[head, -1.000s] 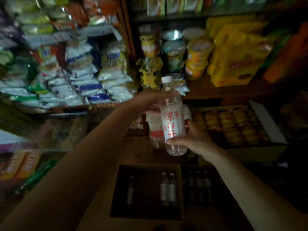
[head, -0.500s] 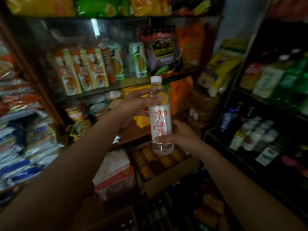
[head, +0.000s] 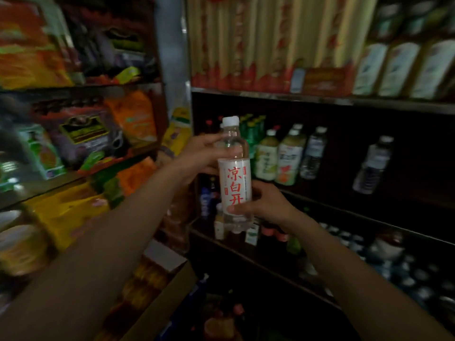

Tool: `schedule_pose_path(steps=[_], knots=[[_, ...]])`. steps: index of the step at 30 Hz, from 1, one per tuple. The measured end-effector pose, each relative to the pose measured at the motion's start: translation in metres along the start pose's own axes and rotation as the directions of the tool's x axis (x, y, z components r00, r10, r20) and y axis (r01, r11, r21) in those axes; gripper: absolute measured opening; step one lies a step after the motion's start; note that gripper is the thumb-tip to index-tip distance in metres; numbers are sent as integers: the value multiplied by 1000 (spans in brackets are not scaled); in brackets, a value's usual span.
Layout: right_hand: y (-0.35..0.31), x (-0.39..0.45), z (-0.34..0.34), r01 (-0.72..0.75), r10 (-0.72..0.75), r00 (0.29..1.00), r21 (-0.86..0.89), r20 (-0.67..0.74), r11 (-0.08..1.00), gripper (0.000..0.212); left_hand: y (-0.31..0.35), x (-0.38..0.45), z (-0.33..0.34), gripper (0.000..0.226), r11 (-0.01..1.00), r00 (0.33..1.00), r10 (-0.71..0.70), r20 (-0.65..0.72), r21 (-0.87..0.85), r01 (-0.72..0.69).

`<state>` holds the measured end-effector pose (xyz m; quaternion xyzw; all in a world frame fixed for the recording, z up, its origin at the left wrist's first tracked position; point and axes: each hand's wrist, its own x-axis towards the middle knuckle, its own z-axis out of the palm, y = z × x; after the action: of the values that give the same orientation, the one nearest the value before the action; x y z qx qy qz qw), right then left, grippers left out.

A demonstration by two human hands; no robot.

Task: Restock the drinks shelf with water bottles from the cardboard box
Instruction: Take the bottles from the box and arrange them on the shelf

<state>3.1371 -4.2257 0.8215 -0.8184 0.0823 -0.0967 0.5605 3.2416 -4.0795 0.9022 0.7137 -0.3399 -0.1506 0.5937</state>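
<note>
The right hand (head: 264, 205) curls round the lower part of a clear water bottle (head: 235, 178), thumb pressed across the bottom of its white label, which carries large red characters. The left hand (head: 199, 156) holds the same bottle higher up, its fingers wrapped behind the clear shoulder just under the white cap. The bottle stands upright between the two hands, raised in front of the drinks shelf (head: 320, 99) and not yet set on it.

Behind the bottle, on the middle level of that dark shelf, stands a row of drinks: green-capped bottles (head: 253, 126) at the back, two juice bottles with pale labels (head: 278, 156) just right of the held bottle, then a clear bottle (head: 314, 153), and well apart from those another clear bottle (head: 374, 163) on its own further right. The level below holds small dark bottles with red caps (head: 270, 232) (too dim to read), and further right a blurred mass of pale caps. On the level above stand tall cream and red packets (head: 258, 45) with white-labelled bottles (head: 394, 67) beside them.

To the left is a separate rack of snack bags (head: 133, 119) in orange, yellow and green, heavily blurred. Low down, under the left forearm, sits an open cardboard box (head: 167, 301); its contents look like orange packs, but I cannot tell what they are.
</note>
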Motion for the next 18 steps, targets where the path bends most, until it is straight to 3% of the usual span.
schedule_pose_path(steps=[5,8,11,14,18], knots=[[27,-42,-92,-62,57,986,-25,-159,998,52,22,41,98,52,997,982,76,173,-8,-76],[41,-67,-136,-104,82,952,-61,-294,993,70,37,56,153,45,994,956,109,272,-18,-108],[54,-93,-173,-151,95,887,-88,-452,985,80,48,72,205,41,991,926,134,353,-45,-127],[69,-118,-205,-207,118,813,-94,-570,974,76,54,88,254,50,988,884,154,441,-52,-146],[90,-145,-243,-271,128,707,-99,-696,957,71,63,106,318,44,979,791,200,578,-89,-182]])
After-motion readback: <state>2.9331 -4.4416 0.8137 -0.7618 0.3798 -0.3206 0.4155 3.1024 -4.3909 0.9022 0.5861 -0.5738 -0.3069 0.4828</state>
